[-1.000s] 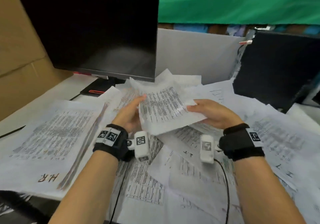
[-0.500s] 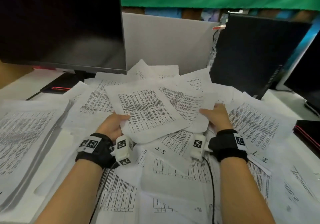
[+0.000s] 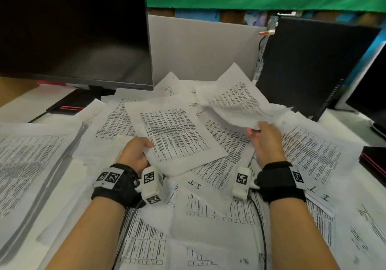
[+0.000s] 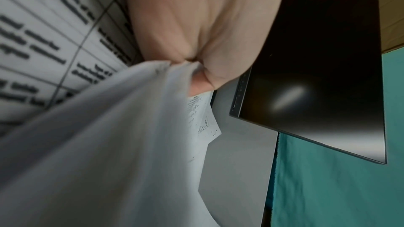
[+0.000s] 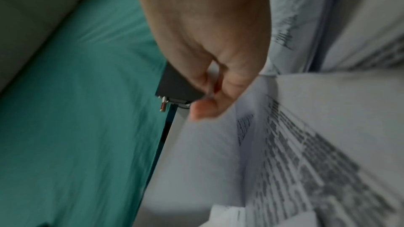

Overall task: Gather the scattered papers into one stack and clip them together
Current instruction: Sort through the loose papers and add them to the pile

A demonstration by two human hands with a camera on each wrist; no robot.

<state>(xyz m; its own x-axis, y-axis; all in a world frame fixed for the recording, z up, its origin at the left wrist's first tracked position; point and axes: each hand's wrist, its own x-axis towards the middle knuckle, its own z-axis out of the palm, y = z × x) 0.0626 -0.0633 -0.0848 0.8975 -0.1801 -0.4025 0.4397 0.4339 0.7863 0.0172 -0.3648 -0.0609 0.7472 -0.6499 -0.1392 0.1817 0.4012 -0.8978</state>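
Printed white papers [image 3: 211, 198] lie scattered all over the desk. My left hand [image 3: 136, 152] grips the lower left corner of a printed sheet [image 3: 175, 136] held just above the pile; the left wrist view shows fingers [image 4: 203, 40] pinching that paper [image 4: 109, 144]. My right hand [image 3: 265, 142] pinches the near edge of another printed sheet [image 3: 236, 102] and holds it lifted and curled toward the back right. In the right wrist view the thumb and fingers [image 5: 210, 92] close on that sheet's edge [image 5: 284, 144]. No clip is in view.
A dark monitor [image 3: 73, 29] stands at the back left, its base [image 3: 69, 107] on the desk. A black computer case [image 3: 309, 67] stands at the back right before a grey partition [image 3: 200, 48]. A thick paper pile [image 3: 27, 165] lies far left. A black and red object [image 3: 373, 159] sits at the right edge.
The right hand has taken a sheet from the pile and lifted it up and back to the right. The left hand keeps its sheet, now lowered toward the pile.
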